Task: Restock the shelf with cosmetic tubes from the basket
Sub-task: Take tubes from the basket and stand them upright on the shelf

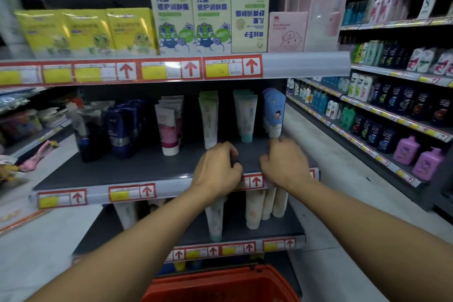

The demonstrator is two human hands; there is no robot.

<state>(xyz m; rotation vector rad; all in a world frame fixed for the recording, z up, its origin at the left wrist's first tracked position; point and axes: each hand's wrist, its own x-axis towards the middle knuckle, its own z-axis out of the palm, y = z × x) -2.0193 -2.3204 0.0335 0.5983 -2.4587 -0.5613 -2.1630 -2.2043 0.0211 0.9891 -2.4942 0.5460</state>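
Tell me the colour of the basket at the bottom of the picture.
The basket is orange-red, seen in the head view, the only one.

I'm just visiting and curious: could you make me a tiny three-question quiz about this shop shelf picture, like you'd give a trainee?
1. True or false: the left hand is carrying a tube.
2. Which tubes stand nearest the right hand? A) dark blue tubes B) light blue tubes C) pink and white tubes
3. Fill in: the basket at the bottom edge of the view is ____ in colour.

Key
1. False: its fingers are curled over the middle shelf but hold nothing that shows.
2. B: the light blue tubes stand just behind its fingertips, at the right end of the row.
3. Orange-red.
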